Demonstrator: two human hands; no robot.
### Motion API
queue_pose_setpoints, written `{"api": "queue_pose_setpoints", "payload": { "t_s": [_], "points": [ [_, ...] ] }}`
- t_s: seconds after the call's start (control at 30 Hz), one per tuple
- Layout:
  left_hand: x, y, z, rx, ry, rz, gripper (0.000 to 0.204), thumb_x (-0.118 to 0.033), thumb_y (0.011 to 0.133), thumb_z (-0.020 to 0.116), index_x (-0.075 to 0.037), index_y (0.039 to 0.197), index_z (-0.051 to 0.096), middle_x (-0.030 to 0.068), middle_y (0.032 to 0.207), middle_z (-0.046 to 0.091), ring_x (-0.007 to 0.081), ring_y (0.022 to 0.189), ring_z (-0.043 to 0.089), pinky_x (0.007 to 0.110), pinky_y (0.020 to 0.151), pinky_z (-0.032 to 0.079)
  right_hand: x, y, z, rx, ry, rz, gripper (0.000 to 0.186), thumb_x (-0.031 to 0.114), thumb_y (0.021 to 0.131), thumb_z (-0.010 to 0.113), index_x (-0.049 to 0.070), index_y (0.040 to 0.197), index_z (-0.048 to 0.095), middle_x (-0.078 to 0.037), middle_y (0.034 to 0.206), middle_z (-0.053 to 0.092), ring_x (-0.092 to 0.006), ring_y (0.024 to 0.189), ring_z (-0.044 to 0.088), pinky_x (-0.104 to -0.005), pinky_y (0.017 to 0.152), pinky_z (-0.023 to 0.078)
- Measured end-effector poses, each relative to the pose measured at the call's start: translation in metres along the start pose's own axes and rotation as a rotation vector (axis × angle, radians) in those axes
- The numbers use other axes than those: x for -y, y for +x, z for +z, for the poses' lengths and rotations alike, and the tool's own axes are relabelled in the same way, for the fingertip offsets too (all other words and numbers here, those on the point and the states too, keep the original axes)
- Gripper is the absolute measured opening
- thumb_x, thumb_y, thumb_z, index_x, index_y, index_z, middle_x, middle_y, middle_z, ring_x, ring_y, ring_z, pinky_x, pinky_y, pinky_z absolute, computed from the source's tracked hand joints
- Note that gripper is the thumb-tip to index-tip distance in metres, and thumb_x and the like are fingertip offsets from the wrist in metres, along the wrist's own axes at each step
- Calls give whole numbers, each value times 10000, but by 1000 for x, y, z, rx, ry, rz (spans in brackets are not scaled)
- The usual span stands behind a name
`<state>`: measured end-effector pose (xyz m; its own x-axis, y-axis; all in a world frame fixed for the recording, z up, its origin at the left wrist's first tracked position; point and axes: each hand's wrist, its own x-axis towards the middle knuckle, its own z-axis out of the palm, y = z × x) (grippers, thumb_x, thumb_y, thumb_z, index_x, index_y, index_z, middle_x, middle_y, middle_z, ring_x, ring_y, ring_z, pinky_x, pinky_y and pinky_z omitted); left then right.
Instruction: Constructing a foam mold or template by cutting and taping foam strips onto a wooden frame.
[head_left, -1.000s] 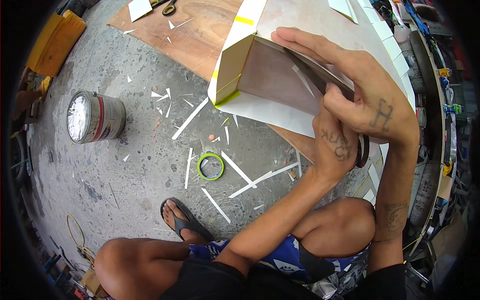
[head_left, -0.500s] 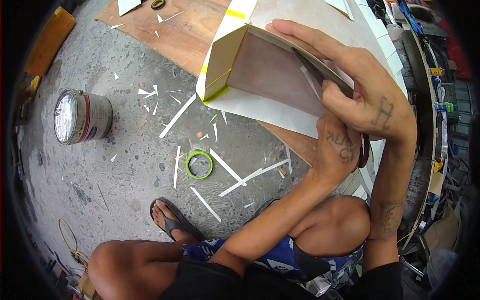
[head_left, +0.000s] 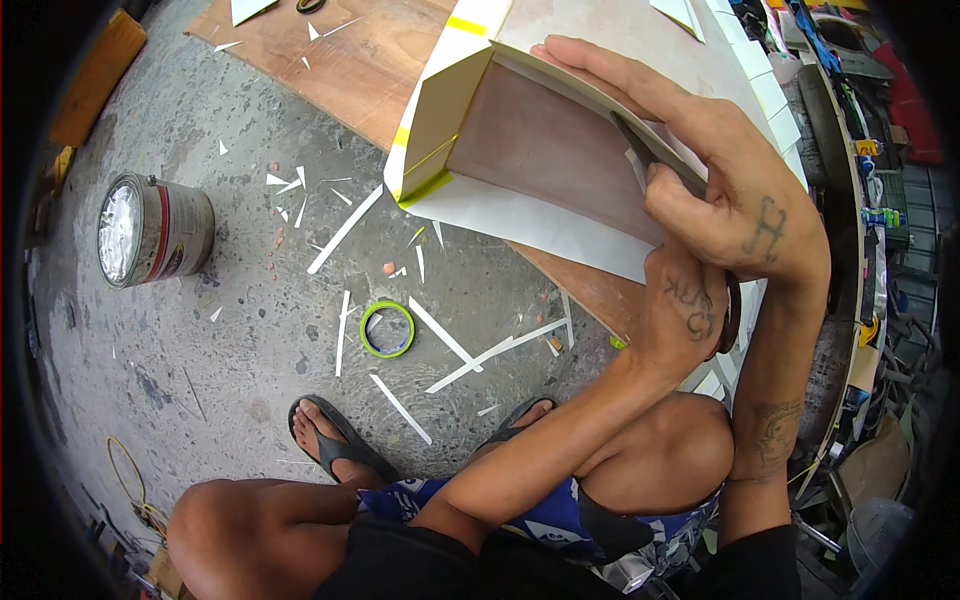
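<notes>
A white-edged panel piece with raised folded walls and yellow tape (head_left: 530,130) lies over the plywood board, its inner face pale brown. My right hand (head_left: 740,190) is wrapped over the raised right wall, fingers outside and thumb inside beside a dark scissor blade (head_left: 630,140). Under it, my left hand (head_left: 685,305) is closed on the dark red scissor handles (head_left: 725,315), which are largely hidden. A thin white strip lies alongside the blade; where it is attached is unclear.
A metal can (head_left: 180,230), a green tape roll (head_left: 386,312) and paper scraps (head_left: 340,225) lie on the concrete floor (head_left: 250,400). The plywood (head_left: 290,60) carries scraps and a partly visible black-yellow tool. Crowded clutter (head_left: 880,450) lines the right side; my feet are below.
The scissor blade has drawn back rightward along the wall, so less of it shows, and my left hand moved slightly right with it. The surroundings have shifted leftward in view.
</notes>
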<state>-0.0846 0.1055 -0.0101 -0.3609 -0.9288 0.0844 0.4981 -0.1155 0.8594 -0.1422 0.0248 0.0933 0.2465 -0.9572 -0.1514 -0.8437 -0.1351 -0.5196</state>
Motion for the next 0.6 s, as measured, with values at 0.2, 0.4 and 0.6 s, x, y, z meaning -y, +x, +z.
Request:
{"api": "queue_pose_setpoints", "payload": {
  "t_s": [0.2, 0.4, 0.6],
  "points": [
    [-6, -2, -1, 28, -39, -66, 242, -23, 975, 423, 46, 870, 629, 167, 748, 669, 283, 665, 681, 390, 606, 519, 6, 3, 1, 41, 47, 61, 861, 121, 629, 416, 3, 1482, 433, -190, 1360, 586, -271, 1266, 565, -335, 1122, 361],
    [-15, -20, -6, 51, -202, -231, 315, -175, 1084, 311, 51, 1173, 511, 124, 746, 676, 240, 670, 692, 352, 632, 537, 4, -3, 0, 22, 76, 100, 863, 120, 636, 416, 18, 1493, 418, -167, 1415, 553, -264, 1276, 556, -328, 1125, 359],
    [-9, -4, -33, 31, -76, -121, 338, -218, 1099, 307, 60, 1249, 426, 127, 757, 668, 220, 688, 685, 332, 641, 530, 8, 0, 0, 27, 78, 74, 862, 112, 633, 408, 19, 1490, 418, -165, 1447, 526, -265, 1289, 545, -326, 1140, 342]
  ]
}}
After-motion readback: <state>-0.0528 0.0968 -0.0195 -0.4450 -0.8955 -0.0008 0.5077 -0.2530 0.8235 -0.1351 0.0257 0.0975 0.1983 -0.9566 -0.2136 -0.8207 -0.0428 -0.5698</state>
